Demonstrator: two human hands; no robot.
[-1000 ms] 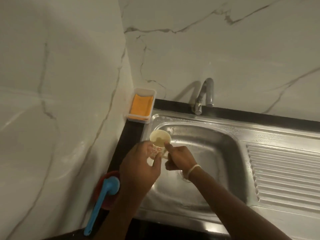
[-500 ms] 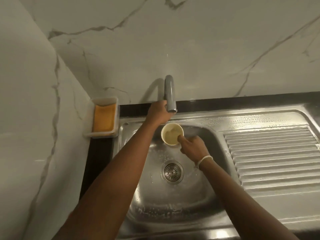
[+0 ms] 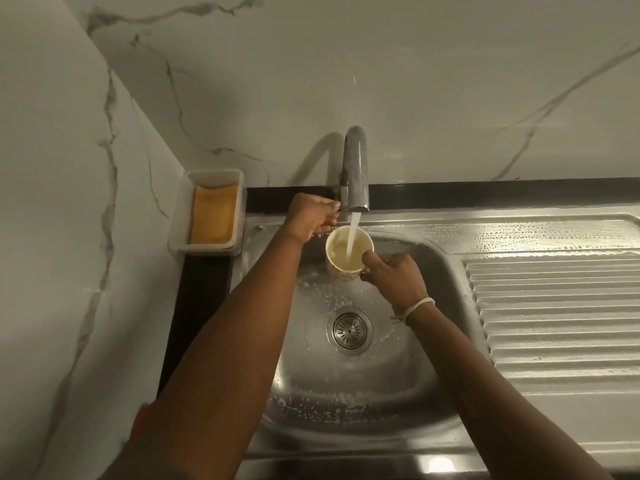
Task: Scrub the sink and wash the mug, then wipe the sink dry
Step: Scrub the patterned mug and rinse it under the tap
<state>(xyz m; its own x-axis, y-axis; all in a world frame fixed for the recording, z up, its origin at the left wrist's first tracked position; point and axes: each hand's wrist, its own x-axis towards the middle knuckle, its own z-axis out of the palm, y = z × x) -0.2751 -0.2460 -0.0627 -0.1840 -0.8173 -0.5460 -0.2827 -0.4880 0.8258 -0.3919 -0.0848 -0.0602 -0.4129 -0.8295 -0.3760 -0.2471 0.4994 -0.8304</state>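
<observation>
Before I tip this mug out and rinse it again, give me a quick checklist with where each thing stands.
1. Water running from the tap into the mug: ok.
2. Right hand grips the mug: ok.
3. Left hand at the tap's base: ok.
4. Drain uncovered: ok.
5. Mug's inside free of suds: cannot tell.
6. Sink rinsed: not ok, foam patches remain.
</observation>
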